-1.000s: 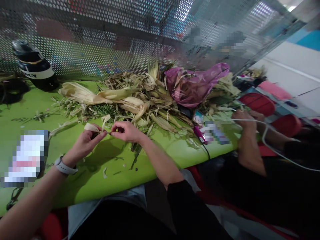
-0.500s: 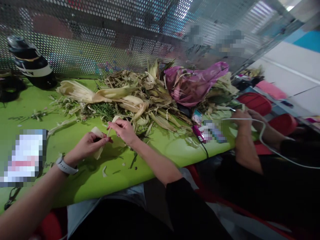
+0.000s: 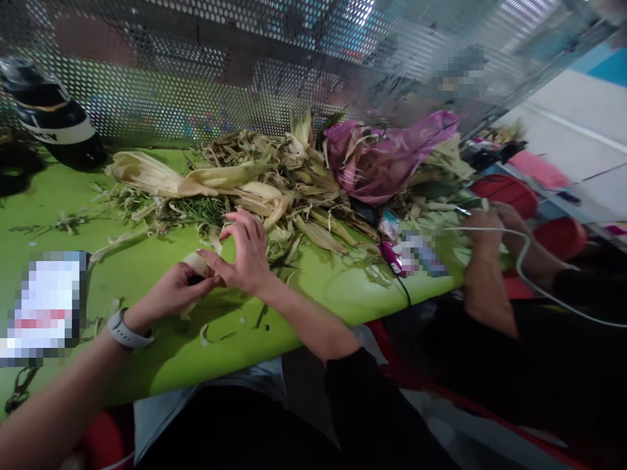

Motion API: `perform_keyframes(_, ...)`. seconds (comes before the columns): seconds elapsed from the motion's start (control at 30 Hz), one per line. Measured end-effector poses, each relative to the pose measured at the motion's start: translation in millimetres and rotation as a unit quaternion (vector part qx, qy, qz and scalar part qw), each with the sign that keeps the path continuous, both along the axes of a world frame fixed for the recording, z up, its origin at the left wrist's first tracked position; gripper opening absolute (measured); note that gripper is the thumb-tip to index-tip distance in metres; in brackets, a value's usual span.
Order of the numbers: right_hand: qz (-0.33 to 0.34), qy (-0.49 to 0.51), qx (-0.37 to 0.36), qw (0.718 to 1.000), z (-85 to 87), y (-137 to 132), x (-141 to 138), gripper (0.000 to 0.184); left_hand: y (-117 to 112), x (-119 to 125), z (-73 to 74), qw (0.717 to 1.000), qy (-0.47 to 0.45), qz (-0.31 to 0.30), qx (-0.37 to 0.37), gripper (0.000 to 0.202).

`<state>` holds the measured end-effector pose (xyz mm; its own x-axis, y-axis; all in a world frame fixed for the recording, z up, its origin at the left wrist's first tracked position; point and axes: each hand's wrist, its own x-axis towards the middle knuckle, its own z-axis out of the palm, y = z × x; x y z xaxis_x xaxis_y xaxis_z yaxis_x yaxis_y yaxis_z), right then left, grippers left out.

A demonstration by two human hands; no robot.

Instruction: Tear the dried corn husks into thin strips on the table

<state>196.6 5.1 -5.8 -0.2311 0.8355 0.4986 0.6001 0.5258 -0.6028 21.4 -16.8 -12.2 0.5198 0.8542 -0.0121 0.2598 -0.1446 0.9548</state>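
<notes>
My left hand [image 3: 179, 287], with a pale watch band on its wrist, is closed around a pale piece of corn husk [image 3: 196, 263], partly hidden by the fingers. Just to its right, my right hand [image 3: 247, 258] has its fingers raised and spread. Its thumb meets the husk near the left fingertips, and no strip shows between its fingers. Behind both hands lies a heap of dried corn husks [image 3: 313, 196], with long pale husks [image 3: 161, 176] on its left side and green shreds [image 3: 200, 215] in front.
A phone [image 3: 49, 300] lies at the left, below a dark bottle [image 3: 53, 117]. A purple plastic bag [image 3: 377, 163] rests on the heap's right. Small packets [image 3: 396, 258] and a white cable [image 3: 519, 254] are farther right, near another person's hands [image 3: 482, 235]. A perforated metal panel [image 3: 196, 78] stands behind.
My right hand has let go of the husk strip it was pinching. Its fingers have lifted and spread, and its thumb has come down against the piece in my left hand.
</notes>
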Motion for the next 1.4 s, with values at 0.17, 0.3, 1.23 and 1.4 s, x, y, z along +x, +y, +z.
perform_keyframes(0.17,0.155,-0.010,-0.148,0.977,-4.4,2.7,-2.6,0.035,-0.6,4.1,-1.2,0.999,-0.048,0.012,0.003,0.017)
perform_keyframes(0.3,0.184,0.119,-0.236,0.947,-9.9,2.1,-9.2,0.022,1.5,4.3,-7.1,0.999,-0.040,0.007,0.013,0.016)
perform_keyframes(1.23,0.148,-0.156,0.284,0.934,-15.8,4.4,-0.5,0.028,11.7,-8.3,2.9,0.899,-0.309,0.276,-0.143,0.024)
perform_keyframes(1.4,0.154,-0.144,0.281,0.936,-17.9,7.4,-0.9,0.016,11.3,-9.5,-0.5,0.922,-0.234,0.296,-0.086,0.022)
